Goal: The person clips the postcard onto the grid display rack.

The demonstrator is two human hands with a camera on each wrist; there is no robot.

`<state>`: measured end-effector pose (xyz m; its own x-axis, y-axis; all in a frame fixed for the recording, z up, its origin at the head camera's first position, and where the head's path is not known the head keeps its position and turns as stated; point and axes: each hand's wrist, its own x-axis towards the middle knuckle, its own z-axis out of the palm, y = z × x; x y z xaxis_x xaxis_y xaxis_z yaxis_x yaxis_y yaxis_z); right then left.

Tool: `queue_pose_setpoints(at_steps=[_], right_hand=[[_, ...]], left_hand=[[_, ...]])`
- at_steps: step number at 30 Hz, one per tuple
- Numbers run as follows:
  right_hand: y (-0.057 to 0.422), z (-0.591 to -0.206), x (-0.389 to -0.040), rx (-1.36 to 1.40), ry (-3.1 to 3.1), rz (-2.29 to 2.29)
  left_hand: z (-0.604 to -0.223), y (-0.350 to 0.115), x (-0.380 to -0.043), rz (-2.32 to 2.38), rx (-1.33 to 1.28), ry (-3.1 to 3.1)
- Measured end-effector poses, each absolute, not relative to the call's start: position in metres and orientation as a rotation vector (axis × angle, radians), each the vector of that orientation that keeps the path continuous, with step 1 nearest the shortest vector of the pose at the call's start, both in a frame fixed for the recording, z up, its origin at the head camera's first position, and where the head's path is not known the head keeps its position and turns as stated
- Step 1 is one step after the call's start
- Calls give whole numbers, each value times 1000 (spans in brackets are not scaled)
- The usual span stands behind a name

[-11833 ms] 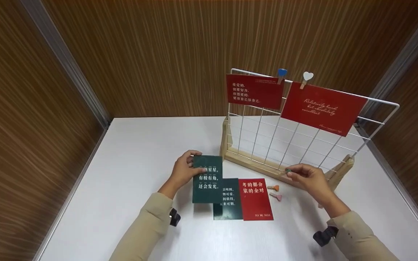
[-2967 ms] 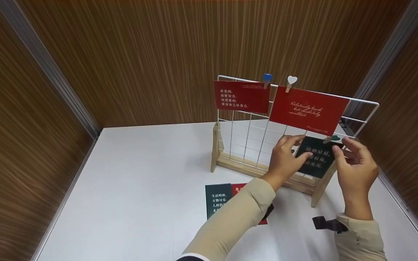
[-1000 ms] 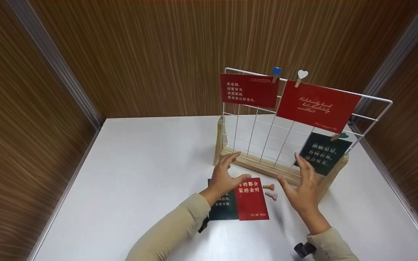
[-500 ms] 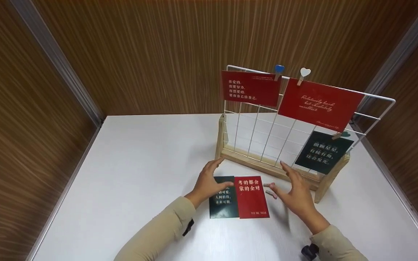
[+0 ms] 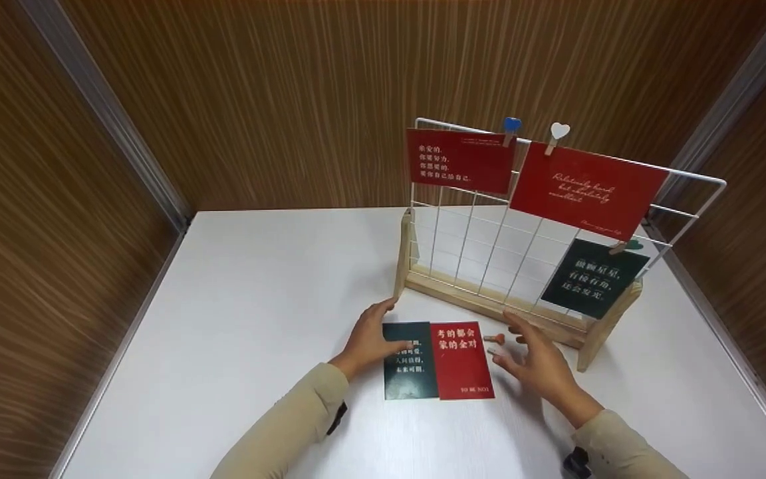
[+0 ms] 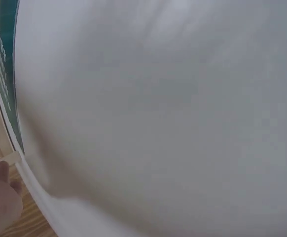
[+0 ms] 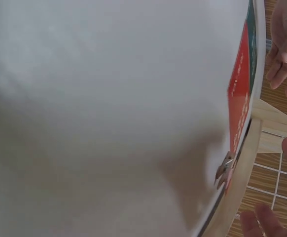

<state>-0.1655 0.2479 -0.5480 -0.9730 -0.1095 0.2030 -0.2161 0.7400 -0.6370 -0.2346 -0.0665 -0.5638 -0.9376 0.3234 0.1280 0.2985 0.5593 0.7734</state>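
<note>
L hand point(image 5: 371, 338) grip loose, apart, thumb on green card point(image 5: 409, 360), lower centre. R hand point(image 5: 537, 359) grip spread, empty, by orange clip point(image 5: 493, 338). Pinch clip's tail, lift card by edge.

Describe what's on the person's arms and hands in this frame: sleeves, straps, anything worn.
Both arms wear long beige sleeves that reach the wrists. The left hand and the right hand are bare: no gloves, and no rings that can be made out. A small black device sits under the left wrist, and another black device shows at the right wrist, cut off by the picture's edge. No cables show.
</note>
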Motion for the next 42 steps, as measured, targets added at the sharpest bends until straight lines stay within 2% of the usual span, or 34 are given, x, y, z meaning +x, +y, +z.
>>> queue_pose_setpoints(at_steps=[19, 42], right_hand=[[251, -564, -173, 277, -2837, 1051], [248, -570, -173, 245, -2880, 942]], left_hand=[[-574, -76, -241, 1321, 451, 2739], [-581, -81, -239, 1198, 539, 2788]])
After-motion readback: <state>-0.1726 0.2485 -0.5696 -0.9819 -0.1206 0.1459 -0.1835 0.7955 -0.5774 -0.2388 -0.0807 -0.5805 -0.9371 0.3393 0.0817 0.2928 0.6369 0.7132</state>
